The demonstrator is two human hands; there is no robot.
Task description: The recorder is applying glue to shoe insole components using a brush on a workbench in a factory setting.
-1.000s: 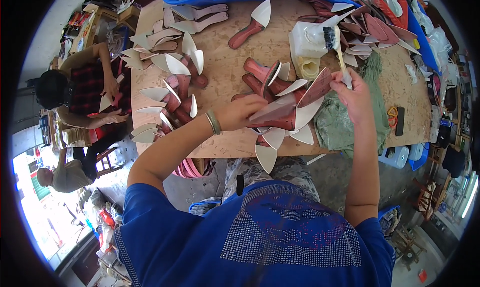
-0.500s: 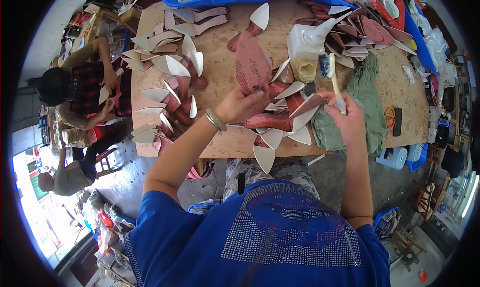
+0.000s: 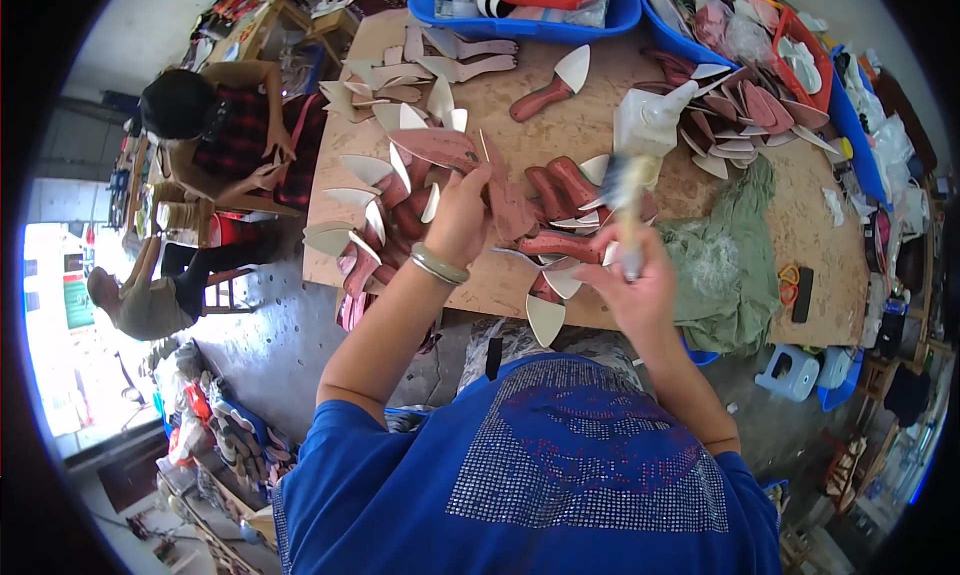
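Now lifted clear of the wooden worktable [image 3: 700, 205]: one pink insole piece [image 3: 470, 165], pinched in the left hand [image 3: 458, 220], fingers curled shut on its edge, where half a second back it lay lower among the pile. Raised too, and blurred: one brush [image 3: 625, 210], fist-gripped in the right hand [image 3: 640, 290], just left of the white glue bottle [image 3: 650, 120]. Likely between glue strokes. Elsewhere on that table: dozens of insoles, beyond counting; two blue bins [image 3: 600, 20]; one green rag [image 3: 735, 255].
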